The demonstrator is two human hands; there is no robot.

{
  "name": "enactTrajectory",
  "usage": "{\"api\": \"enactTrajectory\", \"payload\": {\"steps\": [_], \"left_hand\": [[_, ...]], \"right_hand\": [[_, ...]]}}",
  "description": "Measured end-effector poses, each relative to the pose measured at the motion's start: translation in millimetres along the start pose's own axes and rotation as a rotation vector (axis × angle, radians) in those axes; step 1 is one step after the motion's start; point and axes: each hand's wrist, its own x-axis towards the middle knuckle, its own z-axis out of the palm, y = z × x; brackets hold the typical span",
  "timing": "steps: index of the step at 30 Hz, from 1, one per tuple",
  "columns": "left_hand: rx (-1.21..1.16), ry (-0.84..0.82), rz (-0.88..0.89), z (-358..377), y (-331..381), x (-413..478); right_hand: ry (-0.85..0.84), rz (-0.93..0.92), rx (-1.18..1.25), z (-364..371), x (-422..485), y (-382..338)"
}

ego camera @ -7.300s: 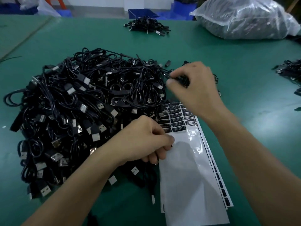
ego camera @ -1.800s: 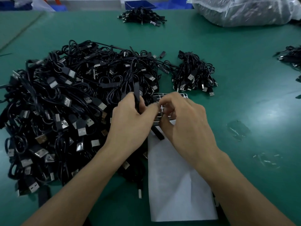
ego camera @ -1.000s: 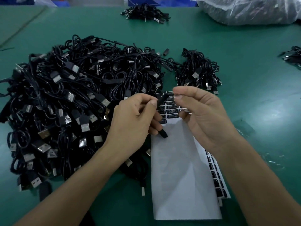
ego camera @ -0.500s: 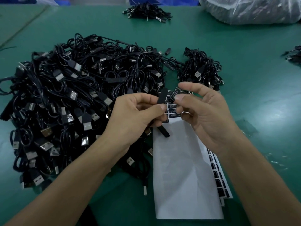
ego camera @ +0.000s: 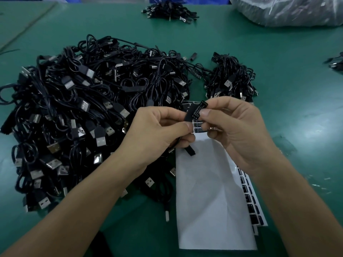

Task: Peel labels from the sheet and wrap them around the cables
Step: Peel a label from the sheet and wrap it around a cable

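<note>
My left hand [ego camera: 157, 130] grips a black cable part [ego camera: 189, 115] between thumb and fingers; its lower end [ego camera: 190, 151] sticks out below the fist. My right hand [ego camera: 239, 130] pinches a black label [ego camera: 199, 110] with white print and holds it against that cable part. Both hands hover over the label sheet [ego camera: 213, 201], which lies on the green table. The sheet's near part is bare white backing. A few black labels [ego camera: 199, 127] remain at its far end, partly hidden by my fingers.
A big heap of black USB cables [ego camera: 89, 112] fills the table's left half. A smaller bundle of cables [ego camera: 231, 78] lies beyond my right hand. More label sheets [ego camera: 250, 204] peek out under the white one. A far cable pile [ego camera: 168, 12] and a plastic bag [ego camera: 289, 10] sit at the back.
The right hand peeled a label off the sheet and brought it up to the cable part in the left hand. Both hands have risen slightly and closed together.
</note>
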Motion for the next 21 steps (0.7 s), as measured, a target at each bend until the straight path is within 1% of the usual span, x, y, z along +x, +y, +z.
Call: {"api": "enactTrajectory", "payload": {"steps": [8,21], "left_hand": [[-0.004,-0.036,-0.001,-0.6,3.6,-3.0],[0.039,-0.052,0.006,-0.5,6.6,-4.1]], "right_hand": [[0.006,-0.067,-0.033,-0.2,-0.1,1.2],[-0.033,-0.144,-0.236,-1.9,-2.7,-1.0]]}}
